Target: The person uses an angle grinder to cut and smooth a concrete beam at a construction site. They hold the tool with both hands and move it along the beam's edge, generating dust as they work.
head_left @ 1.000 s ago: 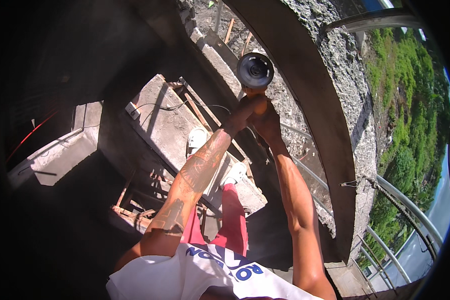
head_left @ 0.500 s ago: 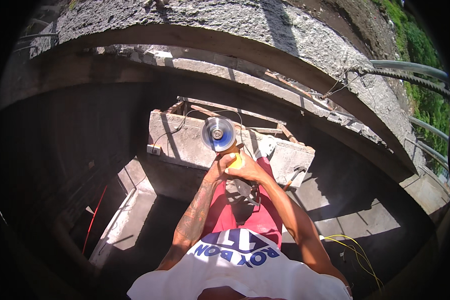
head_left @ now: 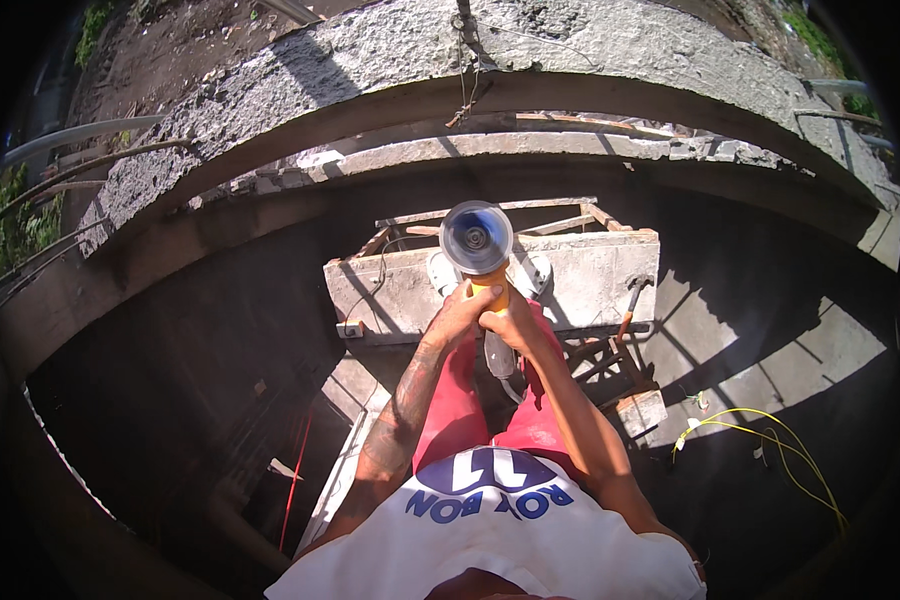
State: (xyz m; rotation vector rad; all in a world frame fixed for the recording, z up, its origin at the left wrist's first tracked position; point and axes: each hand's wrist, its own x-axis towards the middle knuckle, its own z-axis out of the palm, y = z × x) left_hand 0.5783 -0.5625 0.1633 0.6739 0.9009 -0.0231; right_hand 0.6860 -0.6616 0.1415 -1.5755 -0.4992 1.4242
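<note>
I hold an angle grinder with an orange body (head_left: 497, 296) up in front of me with both hands. Its round disc (head_left: 477, 237) faces the camera and looks blurred. My left hand (head_left: 457, 312) grips the body from the left, and my right hand (head_left: 513, 322) grips it from the right, the two touching. Below the tool is a grey concrete block (head_left: 590, 280) where my white shoes (head_left: 536, 270) stand. My red shorts (head_left: 460, 410) and white shirt fill the lower middle.
A rough concrete beam (head_left: 390, 60) arches across the top. A hammer (head_left: 630, 305) leans at the block's right end beside wooden slats (head_left: 600, 215). A yellow cable (head_left: 770, 440) lies at the right, a red rod (head_left: 292, 470) in the dark pit at the left.
The view has swung round: the concrete beam now spans the top and the block lies straight ahead. Both hands keep their grip on the grinder, which sits near the centre.
</note>
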